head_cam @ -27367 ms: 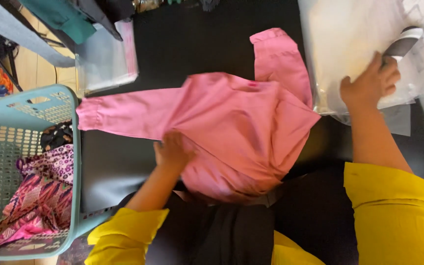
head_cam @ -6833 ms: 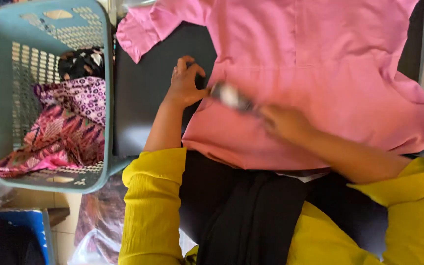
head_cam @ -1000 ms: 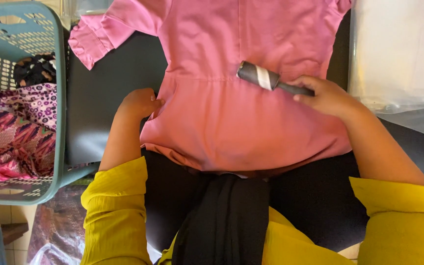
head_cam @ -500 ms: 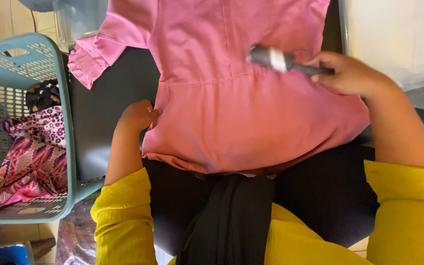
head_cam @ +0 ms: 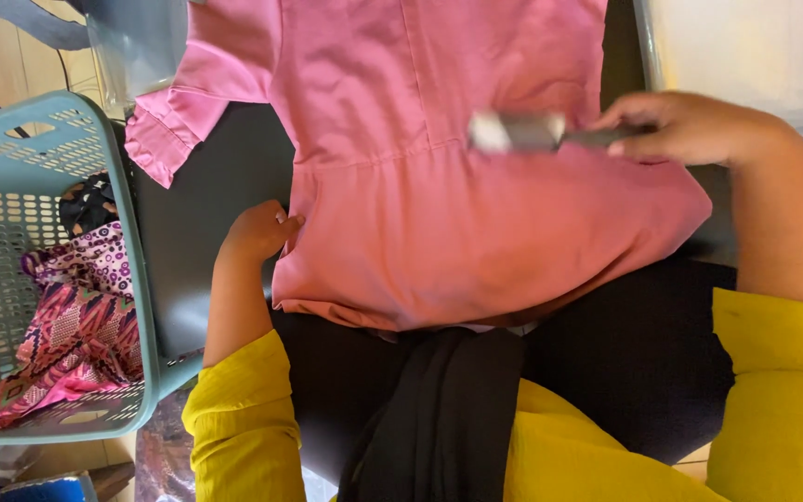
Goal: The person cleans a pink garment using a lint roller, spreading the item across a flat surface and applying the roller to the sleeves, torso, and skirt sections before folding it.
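A pink garment [head_cam: 439, 177] lies spread flat on a dark table [head_cam: 206, 223]. My left hand [head_cam: 257, 231] rests on the table at the garment's left edge, fingers curled against the cloth. My right hand [head_cam: 690, 125] grips the dark handle of a grey brush-like tool [head_cam: 518, 132], blurred with motion, whose head lies on the middle of the garment. One cuffed sleeve [head_cam: 174, 121] of the garment points to the upper left.
A light blue laundry basket [head_cam: 132, 260] stands at the left of the table with patterned pink and purple clothes [head_cam: 67, 325] inside. A white sheet or bag [head_cam: 755, 46] lies at the upper right. A clear plastic container [head_cam: 137, 46] sits at the upper left.
My right hand has carried the tool to the right and up across the garment. My left hand has stayed at the garment's left edge. The view has shifted a little.
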